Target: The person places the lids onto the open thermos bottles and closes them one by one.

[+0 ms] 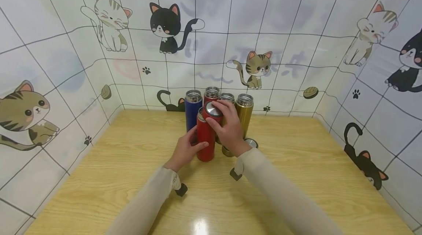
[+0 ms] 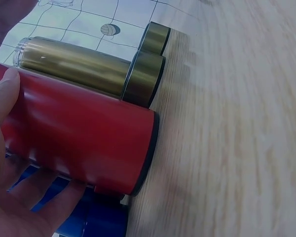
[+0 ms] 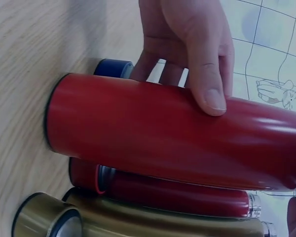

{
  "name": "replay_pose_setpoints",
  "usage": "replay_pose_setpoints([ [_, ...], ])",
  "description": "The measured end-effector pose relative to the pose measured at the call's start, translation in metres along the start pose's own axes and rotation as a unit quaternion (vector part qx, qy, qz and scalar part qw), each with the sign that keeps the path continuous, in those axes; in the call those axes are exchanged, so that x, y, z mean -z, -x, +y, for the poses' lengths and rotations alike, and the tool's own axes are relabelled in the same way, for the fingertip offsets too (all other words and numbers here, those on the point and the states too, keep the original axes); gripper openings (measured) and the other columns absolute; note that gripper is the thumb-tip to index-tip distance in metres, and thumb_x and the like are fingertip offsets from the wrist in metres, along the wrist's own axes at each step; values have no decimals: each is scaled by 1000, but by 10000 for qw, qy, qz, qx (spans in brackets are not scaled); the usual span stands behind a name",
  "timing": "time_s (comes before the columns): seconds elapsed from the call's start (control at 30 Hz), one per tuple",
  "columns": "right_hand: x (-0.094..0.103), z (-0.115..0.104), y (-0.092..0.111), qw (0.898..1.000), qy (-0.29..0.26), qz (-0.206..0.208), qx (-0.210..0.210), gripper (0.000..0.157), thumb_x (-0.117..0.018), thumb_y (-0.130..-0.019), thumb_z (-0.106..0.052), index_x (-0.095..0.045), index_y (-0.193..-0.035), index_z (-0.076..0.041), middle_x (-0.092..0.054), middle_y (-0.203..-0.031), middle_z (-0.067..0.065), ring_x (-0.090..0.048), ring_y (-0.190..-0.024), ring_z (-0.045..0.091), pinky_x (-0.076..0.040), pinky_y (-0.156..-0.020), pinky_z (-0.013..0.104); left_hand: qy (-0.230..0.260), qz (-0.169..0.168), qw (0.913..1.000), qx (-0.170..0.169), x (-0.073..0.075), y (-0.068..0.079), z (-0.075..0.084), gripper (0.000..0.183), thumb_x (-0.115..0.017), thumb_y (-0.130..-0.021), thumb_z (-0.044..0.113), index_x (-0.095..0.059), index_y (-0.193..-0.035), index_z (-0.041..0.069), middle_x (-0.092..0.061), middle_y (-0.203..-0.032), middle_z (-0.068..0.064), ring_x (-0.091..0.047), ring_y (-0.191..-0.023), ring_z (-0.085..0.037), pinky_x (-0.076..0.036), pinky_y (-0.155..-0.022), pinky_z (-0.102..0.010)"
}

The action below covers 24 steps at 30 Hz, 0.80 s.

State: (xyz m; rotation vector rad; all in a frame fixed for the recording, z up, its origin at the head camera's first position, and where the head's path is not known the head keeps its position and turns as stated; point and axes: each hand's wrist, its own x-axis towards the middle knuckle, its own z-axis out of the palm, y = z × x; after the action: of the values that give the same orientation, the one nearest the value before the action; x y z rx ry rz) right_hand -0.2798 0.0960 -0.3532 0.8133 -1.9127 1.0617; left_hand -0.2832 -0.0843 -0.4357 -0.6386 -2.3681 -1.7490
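A red thermos bottle (image 1: 206,138) stands on the table, its steel mouth partly showing. My left hand (image 1: 187,150) grips its body low down, with the thumb across the front and the fingers around the far side (image 3: 207,64). Above the bottle's mouth, my right hand (image 1: 229,127) holds a red lid (image 1: 214,109) with a silver top, thumb on one side and fingers on the other. The lid overlaps the right part of the mouth in the head view. The right palm hides part of the gold bottles behind.
Behind stand a blue bottle (image 1: 193,108), another red bottle (image 1: 211,93) and two gold bottles (image 1: 244,114), all with bare steel mouths. Gold lids (image 2: 145,79) sit before the gold ones. A blue lid (image 3: 112,68) and a red lid (image 3: 85,175) rest on the table too.
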Motion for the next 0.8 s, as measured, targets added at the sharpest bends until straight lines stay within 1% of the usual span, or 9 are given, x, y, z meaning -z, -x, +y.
replay_pose_setpoints([
  [0.07,-1,-2,-4,9999,-106,-99,-75,48,-71,-90,-30,-58,-131,-8,-50,-132,12,-47,-122,24,-47,-98,38,-12,-2,10000,5,0,-1,0,71,-76,-85,25,-42,-147,18,-61,-130,-6,-62,-112,-21,-50,-94,-38],
  [0.13,-1,-3,-6,9995,-176,-216,-142,49,-74,-88,-22,-59,-132,-8,-49,-133,12,-47,-122,23,-48,-97,38,-35,0,10000,20,1,-1,0,71,-76,-85,25,-42,-147,18,-61,-130,-5,-62,-112,-20,-50,-94,-38],
  [0.23,-1,-4,-9,9987,-233,-356,-280,49,-75,-87,-18,-59,-132,-9,-49,-133,11,-48,-121,22,-50,-95,39,-52,2,10000,-5,1,-1,-1,71,-77,-85,25,-43,-147,18,-61,-130,-5,-63,-111,-20,-50,-94,-38],
  [0.5,0,-2,-15,9968,-197,-609,-474,46,-74,-88,-22,-60,-131,-11,-49,-131,10,-48,-119,22,-51,-93,39,-104,-1,9999,-68,0,0,-1,71,-77,-85,26,-43,-147,19,-61,-129,-4,-63,-111,-18,-51,-93,-36],
  [0.63,0,-4,-19,9963,-105,-672,-524,46,-74,-88,-25,-61,-130,-11,-50,-131,9,-48,-120,22,-51,-93,39,-116,-11,9998,-140,1,-1,-1,71,-77,-85,25,-43,-147,20,-62,-129,-4,-63,-110,-18,-51,-93,-36],
  [0.8,-2,-4,-22,9947,59,-831,-602,46,-75,-87,-27,-62,-129,-12,-51,-131,8,-45,-123,23,-49,-95,39,-113,-35,9998,-136,2,-1,-1,71,-77,-85,25,-43,-147,21,-61,-129,-2,-63,-110,-17,-51,-93,-35],
])
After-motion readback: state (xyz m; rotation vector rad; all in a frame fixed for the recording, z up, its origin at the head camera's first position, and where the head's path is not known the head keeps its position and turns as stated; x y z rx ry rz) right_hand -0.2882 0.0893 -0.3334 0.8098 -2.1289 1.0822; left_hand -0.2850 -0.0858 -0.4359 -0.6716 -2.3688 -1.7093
